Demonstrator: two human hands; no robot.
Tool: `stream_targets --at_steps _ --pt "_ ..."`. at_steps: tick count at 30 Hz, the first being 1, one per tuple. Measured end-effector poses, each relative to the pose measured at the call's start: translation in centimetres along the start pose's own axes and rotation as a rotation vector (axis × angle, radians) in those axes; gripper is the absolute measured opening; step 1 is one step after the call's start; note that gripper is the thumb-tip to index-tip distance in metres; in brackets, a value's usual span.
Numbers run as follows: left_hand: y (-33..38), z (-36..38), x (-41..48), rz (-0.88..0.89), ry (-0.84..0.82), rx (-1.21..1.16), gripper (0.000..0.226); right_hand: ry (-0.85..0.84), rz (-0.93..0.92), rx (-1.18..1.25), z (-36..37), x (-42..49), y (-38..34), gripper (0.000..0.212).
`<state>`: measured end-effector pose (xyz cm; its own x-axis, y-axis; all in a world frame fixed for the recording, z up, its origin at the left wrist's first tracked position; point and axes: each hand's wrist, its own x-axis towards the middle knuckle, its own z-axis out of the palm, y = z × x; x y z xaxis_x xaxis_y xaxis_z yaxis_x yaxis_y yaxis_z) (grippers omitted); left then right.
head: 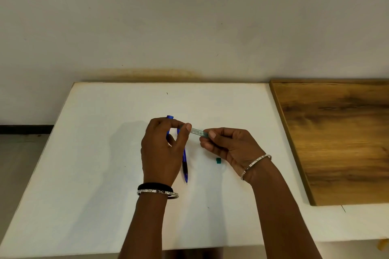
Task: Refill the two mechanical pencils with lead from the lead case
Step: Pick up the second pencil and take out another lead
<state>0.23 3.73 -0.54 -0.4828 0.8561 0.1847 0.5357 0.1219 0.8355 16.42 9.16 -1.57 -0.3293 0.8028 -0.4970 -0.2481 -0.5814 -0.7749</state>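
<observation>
Now your left hand (162, 153) pinches one end of the lead case (196, 132) between thumb and forefinger, and your right hand (227, 145) grips the other end, above the white table (94, 153). A blue mechanical pencil (184, 164) lies under your left hand, tip toward you. A second blue end (170, 117) peeks out beyond your knuckles. A small teal cap (218, 160) lies on the table beside your right hand.
</observation>
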Motion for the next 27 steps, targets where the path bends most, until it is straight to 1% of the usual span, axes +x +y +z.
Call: stream_targets --at_steps 4,10,15,21,27 --pt "-0.1 0.1 0.1 -0.01 0.007 0.011 0.014 -0.026 0.03 0.054 0.0 -0.1 -0.1 0.017" --pt "-0.2 0.0 0.0 -0.005 0.004 0.008 0.014 -0.013 0.027 0.065 -0.1 0.0 -0.1 0.02" --pt "-0.6 0.0 0.0 -0.037 -0.02 0.021 0.01 0.04 -0.041 0.087 -0.2 0.1 -0.3 0.02" --pt "-0.9 0.1 0.0 -0.056 -0.045 0.022 0.006 0.067 -0.105 0.076 -0.1 0.1 -0.5 0.016" --pt "-1.2 0.1 0.1 -0.078 -0.093 0.032 0.015 0.108 -0.178 -0.044 -0.1 -0.1 -1.0 0.012"
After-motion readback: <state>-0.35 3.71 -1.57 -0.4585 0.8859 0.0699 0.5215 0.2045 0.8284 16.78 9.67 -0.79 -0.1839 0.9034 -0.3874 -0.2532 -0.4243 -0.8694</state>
